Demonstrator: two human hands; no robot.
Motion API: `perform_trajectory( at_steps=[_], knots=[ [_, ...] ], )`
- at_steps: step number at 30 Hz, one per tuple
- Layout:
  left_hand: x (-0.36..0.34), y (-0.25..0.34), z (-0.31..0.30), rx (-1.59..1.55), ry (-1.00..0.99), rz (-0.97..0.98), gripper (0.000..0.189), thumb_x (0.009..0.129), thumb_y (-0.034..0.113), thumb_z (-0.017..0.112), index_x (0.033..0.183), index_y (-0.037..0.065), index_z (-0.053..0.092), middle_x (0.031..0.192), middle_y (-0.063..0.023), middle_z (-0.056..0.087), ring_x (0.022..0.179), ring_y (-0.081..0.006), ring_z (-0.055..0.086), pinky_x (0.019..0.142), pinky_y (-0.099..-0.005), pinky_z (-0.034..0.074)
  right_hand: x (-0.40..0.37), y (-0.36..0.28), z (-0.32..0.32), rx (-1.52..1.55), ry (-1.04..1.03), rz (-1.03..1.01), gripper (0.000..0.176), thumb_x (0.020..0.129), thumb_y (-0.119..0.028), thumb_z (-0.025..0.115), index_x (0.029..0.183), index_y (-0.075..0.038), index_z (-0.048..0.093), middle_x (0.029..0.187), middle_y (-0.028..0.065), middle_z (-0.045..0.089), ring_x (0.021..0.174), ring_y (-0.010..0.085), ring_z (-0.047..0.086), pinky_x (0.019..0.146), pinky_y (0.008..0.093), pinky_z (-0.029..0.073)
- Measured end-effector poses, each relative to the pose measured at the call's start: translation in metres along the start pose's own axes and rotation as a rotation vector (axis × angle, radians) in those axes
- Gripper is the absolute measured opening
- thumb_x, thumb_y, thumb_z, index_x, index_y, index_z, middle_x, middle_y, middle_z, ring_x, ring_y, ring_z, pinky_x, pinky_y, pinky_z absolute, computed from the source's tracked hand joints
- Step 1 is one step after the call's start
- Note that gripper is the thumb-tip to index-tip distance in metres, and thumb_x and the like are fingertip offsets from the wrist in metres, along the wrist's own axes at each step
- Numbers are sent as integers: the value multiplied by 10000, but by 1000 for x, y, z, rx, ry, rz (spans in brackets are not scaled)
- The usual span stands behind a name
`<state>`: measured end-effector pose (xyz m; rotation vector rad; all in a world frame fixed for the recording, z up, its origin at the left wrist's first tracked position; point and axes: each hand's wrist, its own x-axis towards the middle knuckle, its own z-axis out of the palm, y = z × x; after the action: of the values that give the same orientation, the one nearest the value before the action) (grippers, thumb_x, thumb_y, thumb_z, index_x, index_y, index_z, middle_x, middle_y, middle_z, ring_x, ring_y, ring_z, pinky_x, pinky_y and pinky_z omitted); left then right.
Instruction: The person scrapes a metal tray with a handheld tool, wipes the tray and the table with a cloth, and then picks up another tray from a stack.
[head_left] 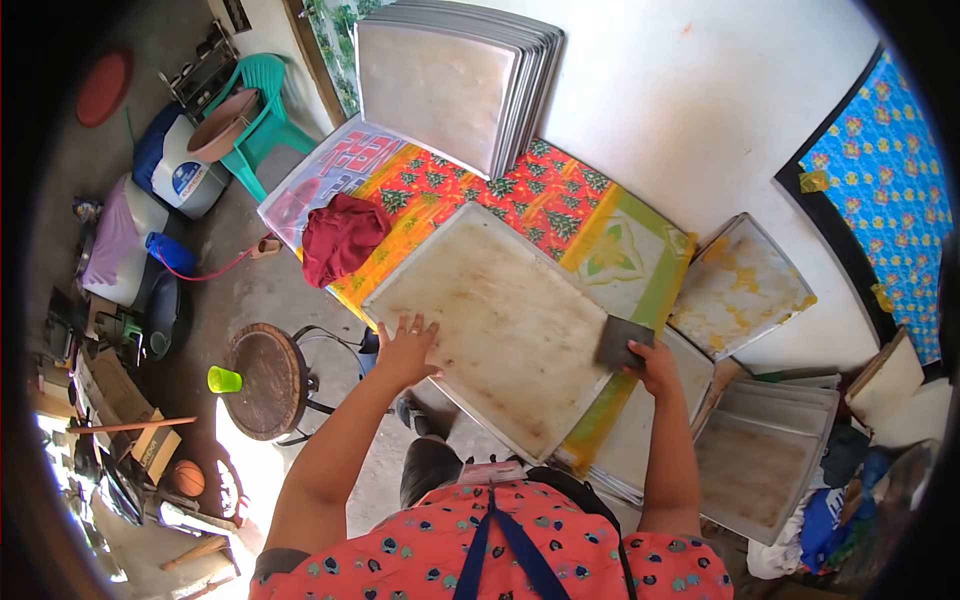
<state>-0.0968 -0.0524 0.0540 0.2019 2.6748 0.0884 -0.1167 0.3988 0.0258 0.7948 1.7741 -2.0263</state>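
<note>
The tray [490, 310] lies flat on the table, face up, its shallow surface marked with brown stains. It looks like thin metal: probably stiff, fairly light for its breadth, likely to slide or turn on the smooth tablecloth [555, 215], and unlikely to break. The raised rim seems the best hold, with a hand on each of two opposite edges; the rim might be sharp at worn spots.

The left hand [405, 352] is at the tray's left edge, fingers spread loosely and apparently resting on it, closed around nothing. The right hand [655, 367], at the tray's right edge, grips a dark block [622, 342], fingers closed on its outer side. The block looks light and easy to hold by its sides; how soft it is, I cannot tell.

Just beside the tray's far left corner sits a bunched red cloth [345, 240]. Beyond the tray stands a tall stack [440, 95] of similar trays. Right of the tray, a stained pan [740, 285] leans by the wall. Well left of the tray is a round stool [265, 385], with a green cup [225, 379] at its edge.
</note>
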Motion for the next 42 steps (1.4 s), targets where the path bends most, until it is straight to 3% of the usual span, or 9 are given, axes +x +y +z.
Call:
perform_trajectory(
  at_steps=[6, 9, 10, 12, 15, 23, 36, 40, 42],
  knots=[
    [10, -26, -2, 38, 11, 174, 913, 699, 490, 744, 1451, 195, 318, 1537, -151, 220, 1402, -406, 208, 1064, -686, 121, -40, -4, 52, 23, 93, -74, 264, 850, -129, 659, 1099, -61, 601, 954, 46, 648, 785, 169, 638, 633, 317, 551],
    [16, -38, 5, 49, 38, 256, 902, 709, 513, 728, 1449, 198, 320, 1526, -186, 221, 1393, -432, 208, 1051, -690, 150, -40, 12, 93, -335, 121, -470, 232, 869, -106, 636, 1093, -47, 630, 970, 52, 666, 773, 163, 636, 676, 283, 526],
    [17, -39, 9, 51, 47, 282, 901, 712, 525, 722, 1449, 201, 319, 1521, -200, 222, 1390, -442, 206, 1044, -691, 163, -56, 7, 118, -771, 185, -648, 292, 871, -99, 612, 1160, -64, 611, 1012, 126, 683, 859, 204, 658, 766, 296, 506],
    [18, -40, 12, 33, 40, 303, 901, 724, 516, 713, 1456, 175, 313, 1521, -213, 216, 1383, -463, 208, 1050, -686, 157, -79, 10, 169, -1131, 104, -871, 447, 821, -8, 502, 1234, -151, 590, 1168, 129, 630, 1055, 287, 610, 893, 341, 492],
    [22, -41, 14, 21, 38, 320, 905, 737, 521, 696, 1464, 153, 301, 1521, -227, 210, 1375, -484, 208, 1048, -683, 167, -84, 43, 222, -1591, 64, -1016, 473, 833, -113, 513, 1300, -186, 528, 1263, 129, 574, 1150, 334, 552, 1040, 508, 355],
    [21, -40, 26, 80, 71, 305, 898, 746, 569, 658, 1469, 179, 294, 1525, -214, 208, 1370, -472, 236, 1037, -668, 218, 20, 39, 306, -1659, 209, -1020, 427, 853, -114, 474, 1275, -114, 536, 1231, 167, 565, 1126, 348, 547, 1007, 439, 388],
    [16, -35, 14, 47, 0, 209, 896, 756, 552, 664, 1481, 206, 266, 1551, -169, 161, 1396, -435, 204, 1049, -679, 183, -36, 73, 290, -1631, -81, -1018, 357, 835, -121, 499, 1179, -54, 567, 1116, 190, 578, 1043, 338, 550, 931, 449, 430],
    [16, -34, 19, 40, 13, 216, 895, 761, 557, 655, 1485, 215, 256, 1554, -165, 151, 1401, -432, 193, 1054, -681, 170, 5, 43, 297, -1627, -5, -857, 365, 854, -122, 478, 1202, -71, 578, 1166, 197, 575, 1094, 360, 542, 953, 463, 420],
    [15, -31, 20, 40, 4, 207, 895, 764, 558, 651, 1486, 213, 251, 1555, -164, 147, 1402, -432, 186, 1056, -681, 164, 39, 29, 293, -1615, 102, -940, 382, 862, -101, 459, 1226, -82, 573, 1236, 212, 574, 1119, 367, 559, 953, 454, 434]
  ],
)
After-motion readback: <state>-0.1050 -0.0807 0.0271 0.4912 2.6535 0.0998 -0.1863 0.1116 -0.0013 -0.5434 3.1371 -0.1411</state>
